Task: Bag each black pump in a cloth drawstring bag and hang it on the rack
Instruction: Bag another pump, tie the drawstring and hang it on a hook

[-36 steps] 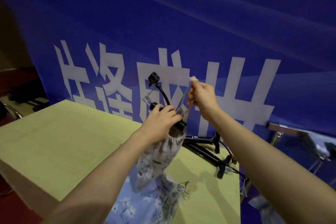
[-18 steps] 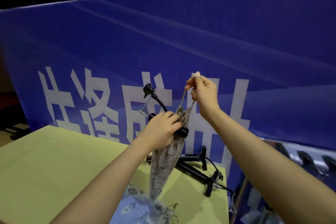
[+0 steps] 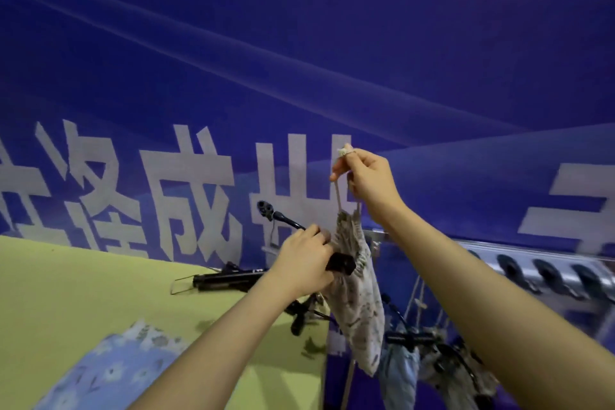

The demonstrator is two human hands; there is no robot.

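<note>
Left hand (image 3: 304,265) clenched around the black handle of a pump (image 3: 339,264), grip wrapping both the handle and the gathered mouth of a patterned cloth bag (image 3: 357,303). Pump body hidden inside the bag, long axis running steeply downward and slightly rightward, bottom end hanging off the counter's right edge. Handle crossing that axis, nearly level, one black end poking out right of the fingers. Thin black hose (image 3: 286,220) rising up and left from the grip, ending in a round nozzle head (image 3: 265,209) pointing upper left.

Right hand (image 3: 369,181) raised above the bag, grasping the pale drawstring (image 3: 337,193) in a pinch between thumb and fingers, knot visible at the fingertips; cord strands stretched taut down to the cinched bag mouth.

More black pumps (image 3: 226,280) lying flat on the yellow-green counter (image 3: 83,286), long axes roughly left to right. Blue floral cloth (image 3: 109,373) spread near the counter's front edge. Metal rack (image 3: 532,265) with a row of dark hooks at right, behind the right forearm; other filled bags (image 3: 442,366) hanging beneath it, blurred. Blue banner (image 3: 299,76) with large white characters filling the background.
</note>
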